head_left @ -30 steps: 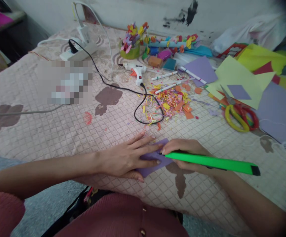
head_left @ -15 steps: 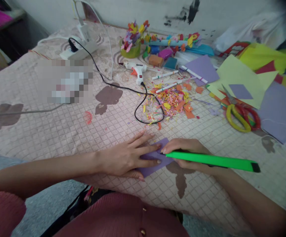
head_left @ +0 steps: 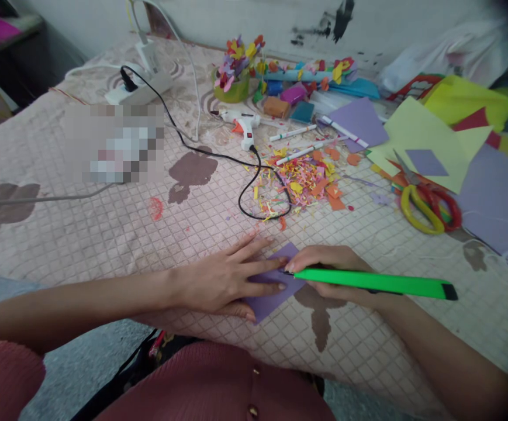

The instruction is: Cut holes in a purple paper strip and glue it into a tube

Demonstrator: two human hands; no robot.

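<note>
Paper (head_left: 273, 302), purple, flat on the quilted cloth (head_left: 104, 234), near edge, in front of the torso.

Head view: left grip (head_left: 218, 282) palm down, fingers spread, nothing clasped. Its index and middle fingers lie across the paper; thumb sits at the near-left edge; ring and little fingers reach past the far-left side. So most of the visible sheet is right of that palm, under and around the two fingers.

Right grip (head_left: 341, 258) closed round the front of the green tool (head_left: 385, 283), pen-style, at the paper's right side. Dark tip points left, over the sheet, just beside the left index and middle fingertips. Can't tell if it touches the paper. Rear end sticks out right, over the forearm.

Beyond the hands: scrap pile (head_left: 301, 182), with the glue gun (head_left: 245, 124) behind it. Scissors (head_left: 424, 199) off right, well apart from both hands.
</note>
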